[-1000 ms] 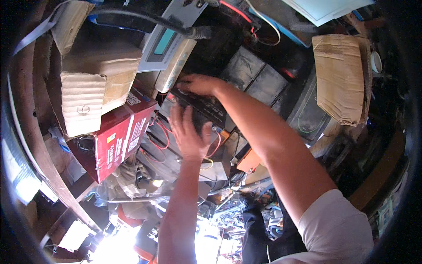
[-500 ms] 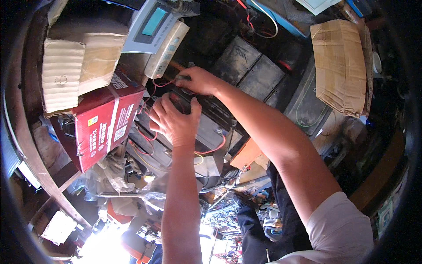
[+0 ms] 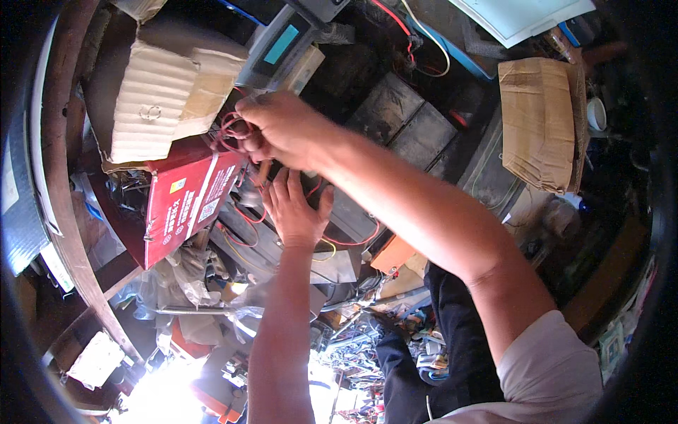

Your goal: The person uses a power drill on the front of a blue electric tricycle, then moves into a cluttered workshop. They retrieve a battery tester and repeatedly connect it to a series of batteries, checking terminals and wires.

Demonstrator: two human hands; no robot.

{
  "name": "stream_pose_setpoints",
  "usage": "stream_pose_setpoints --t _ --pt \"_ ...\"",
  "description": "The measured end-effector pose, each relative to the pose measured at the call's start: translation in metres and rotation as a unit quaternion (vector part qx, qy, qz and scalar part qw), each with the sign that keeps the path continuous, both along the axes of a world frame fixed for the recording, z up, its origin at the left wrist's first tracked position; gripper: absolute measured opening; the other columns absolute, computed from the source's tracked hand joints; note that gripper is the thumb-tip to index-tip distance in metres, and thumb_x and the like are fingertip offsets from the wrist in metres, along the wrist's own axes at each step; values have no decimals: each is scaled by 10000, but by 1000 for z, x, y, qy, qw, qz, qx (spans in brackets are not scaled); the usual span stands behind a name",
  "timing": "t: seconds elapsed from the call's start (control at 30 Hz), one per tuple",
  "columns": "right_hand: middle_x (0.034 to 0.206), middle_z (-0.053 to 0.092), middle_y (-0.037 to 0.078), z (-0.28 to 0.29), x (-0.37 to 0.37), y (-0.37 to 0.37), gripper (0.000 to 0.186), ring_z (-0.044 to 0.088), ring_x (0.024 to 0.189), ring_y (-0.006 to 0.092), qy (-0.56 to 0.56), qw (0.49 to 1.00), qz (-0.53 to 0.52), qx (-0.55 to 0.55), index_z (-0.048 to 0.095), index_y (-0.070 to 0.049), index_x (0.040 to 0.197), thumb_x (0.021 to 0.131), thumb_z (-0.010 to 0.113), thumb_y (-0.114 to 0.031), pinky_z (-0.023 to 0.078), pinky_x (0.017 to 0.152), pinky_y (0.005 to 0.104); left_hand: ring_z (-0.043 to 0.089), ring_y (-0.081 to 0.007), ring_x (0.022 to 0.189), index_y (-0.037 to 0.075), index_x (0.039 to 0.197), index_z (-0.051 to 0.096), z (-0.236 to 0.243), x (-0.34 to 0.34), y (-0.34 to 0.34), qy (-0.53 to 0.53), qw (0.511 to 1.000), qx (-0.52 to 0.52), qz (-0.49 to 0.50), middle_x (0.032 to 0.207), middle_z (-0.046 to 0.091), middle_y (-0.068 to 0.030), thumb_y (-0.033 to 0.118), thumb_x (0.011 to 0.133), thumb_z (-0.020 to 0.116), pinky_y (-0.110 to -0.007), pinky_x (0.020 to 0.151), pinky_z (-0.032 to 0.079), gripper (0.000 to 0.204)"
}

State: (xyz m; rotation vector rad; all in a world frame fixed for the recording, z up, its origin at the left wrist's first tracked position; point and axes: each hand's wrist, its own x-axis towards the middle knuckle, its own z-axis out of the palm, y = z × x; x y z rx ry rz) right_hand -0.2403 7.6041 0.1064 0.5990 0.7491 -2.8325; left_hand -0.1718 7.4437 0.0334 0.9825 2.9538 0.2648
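Observation:
My right hand (image 3: 282, 131) is closed around a loose bundle of thin red wire (image 3: 229, 131), held up beside the red carton (image 3: 191, 201). Loops of the wire hang out past its fingers. Just below it, my left hand (image 3: 296, 215) lies with fingers spread over a dark object that it mostly hides. Under both hands are black battery-like boxes (image 3: 339, 212), with a red lead (image 3: 364, 237) and a yellow lead (image 3: 328, 247) curving across them. The red carton stands to the left of the hands.
A torn cardboard box (image 3: 152, 106) sits above the red carton. Behind my right hand is a grey device with a lit screen (image 3: 282, 44). Dusty dark blocks (image 3: 417, 131) lie farther back, another cardboard box (image 3: 540, 124) at right. Small clutter (image 3: 353, 346) covers the floor.
My right hand has moved left and lifted, now with the red wire bundle in it. My left hand has shifted slightly right and flattened. The view has turned a little.

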Motion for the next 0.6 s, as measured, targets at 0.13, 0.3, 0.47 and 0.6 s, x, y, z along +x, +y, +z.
stream_pose_setpoints --t 0.13,0.3,0.47,0.6 --pt "751 616 111 -3 -28 -35 199 566 629 198 71 986 -89 117 609 27 968 961 487 -130 481 581 345 433 -360 1219 32 1202 499 -5 2 -3 12 999 -37 -1 1273 495 -178 495 748 624 -532 1092 243 660" --pt "1186 614 226 -19 -68 -48 397 581 1107 347 284 803 -185 490 586 -32 1210 835 464 11 448 978 383 430 -316 1236 37 1252 478 1 2 2 16 999 -30 -4 1307 475 -157 516 755 606 -525 1110 234 703" --pt "1234 614 162 -28 -108 -56 330 571 1138 277 332 922 -168 110 602 -43 1204 880 581 -104 426 1003 394 418 -316 1246 42 1308 449 2 2 1 8 998 -68 -8 1310 465 -173 522 752 609 -519 1124 220 751" --pt "1190 629 172 -26 -113 -51 334 593 1083 271 271 933 -138 194 612 -28 1182 911 586 -221 457 950 389 428 -311 1239 31 1318 442 -1 -1 -1 25 995 -91 -36 1309 466 -182 542 733 621 -515 1127 210 797"
